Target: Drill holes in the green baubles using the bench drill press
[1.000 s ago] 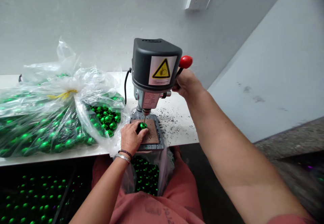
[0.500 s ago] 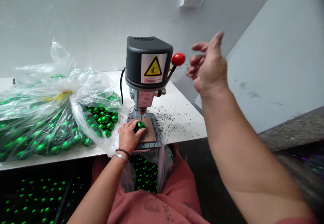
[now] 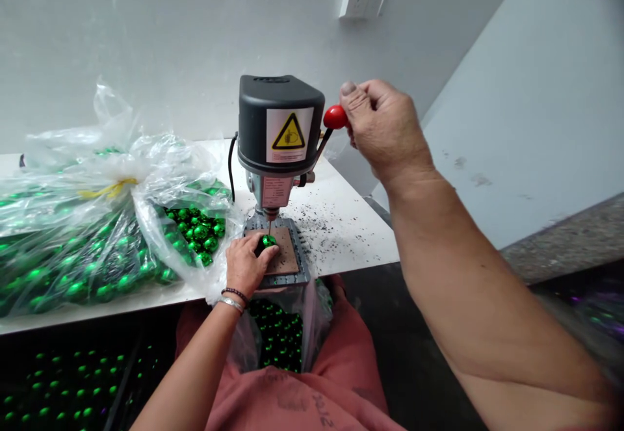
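Sitting on a brown board (image 3: 286,261) under the drill bit (image 3: 270,226), a shiny green ball (image 3: 268,241) is pinched in the left hand (image 3: 245,263); whether the bit touches it is hard to tell. The right hand (image 3: 385,125) curls at the red knob (image 3: 335,117) of the drill (image 3: 277,125), its hold on it unclear. Dark shavings (image 3: 324,229) litter the white table (image 3: 363,252), and a clear bag (image 3: 156,207) of green balls lies to the left.

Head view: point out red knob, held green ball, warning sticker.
Red knob (image 3: 334,117): head view, middle of rounded face.
Held green ball (image 3: 268,241): head view, exposed top.
Warning sticker (image 3: 289,134): head view, printed center.
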The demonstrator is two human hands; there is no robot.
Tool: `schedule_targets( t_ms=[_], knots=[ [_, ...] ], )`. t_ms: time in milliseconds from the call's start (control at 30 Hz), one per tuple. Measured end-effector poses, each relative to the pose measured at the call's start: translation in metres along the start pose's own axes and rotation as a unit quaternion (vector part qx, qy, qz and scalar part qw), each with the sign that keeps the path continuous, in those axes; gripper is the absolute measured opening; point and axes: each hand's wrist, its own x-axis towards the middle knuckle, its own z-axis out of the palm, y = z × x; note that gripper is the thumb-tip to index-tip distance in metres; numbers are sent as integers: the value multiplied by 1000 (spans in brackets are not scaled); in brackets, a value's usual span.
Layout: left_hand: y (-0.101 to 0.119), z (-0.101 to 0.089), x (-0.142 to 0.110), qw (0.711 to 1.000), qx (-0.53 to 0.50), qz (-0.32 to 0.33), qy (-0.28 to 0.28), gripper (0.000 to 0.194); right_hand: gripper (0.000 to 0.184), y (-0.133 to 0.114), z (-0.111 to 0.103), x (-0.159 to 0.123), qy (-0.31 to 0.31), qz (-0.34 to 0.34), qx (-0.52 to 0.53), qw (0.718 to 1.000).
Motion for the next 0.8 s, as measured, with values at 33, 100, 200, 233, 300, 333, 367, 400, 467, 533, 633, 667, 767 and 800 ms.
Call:
schedule_targets(
  t_ms=[33,100,200,233,300,333,367,400,467,533,633,667,767,800],
  knots=[
    [-1,0,0,1000,1,1,2,36,43,2,0,1,-6,7,10,1000],
    [-1,2,0,1000,4,4,10,35,45,3,-2,2,-21,23,27,999],
    [-2,2,0,1000,7,7,14,36,48,3,-4,4,-25,40,38,998],
    [-1,2,0,1000,7,7,11,36,50,3,-6,4,-23,42,39,998],
    [-1,2,0,1000,5,7,5,37,52,3,-7,4,-17,41,42,998],
    [0,1,0,1000,4,8,3,37,53,2,-8,4,-17,39,44,998],
    [0,1,-1,1000,4,11,4,38,54,1,-9,4,-16,36,46,998],
    [1,1,-1,1000,4,15,7,38,54,0,-9,4,-18,35,49,998],
    [1,0,-2,1000,3,23,14,38,53,-3,-10,2,-27,37,51,998],
    [1,0,-3,1000,4,23,19,37,54,-9,-11,1,-40,37,45,997],
    [1,0,-3,1000,6,18,20,34,57,-20,-11,1,-57,23,-14,998],
    [1,0,-2,1000,5,19,17,35,58,-22,-10,1,-61,20,-48,997],
    [1,-1,-2,1000,-2,19,11,35,60,-25,-6,4,-69,11,-128,989],
    [0,-1,-1,1000,-4,18,11,35,60,-24,-4,6,-73,4,-141,987]
  ],
)
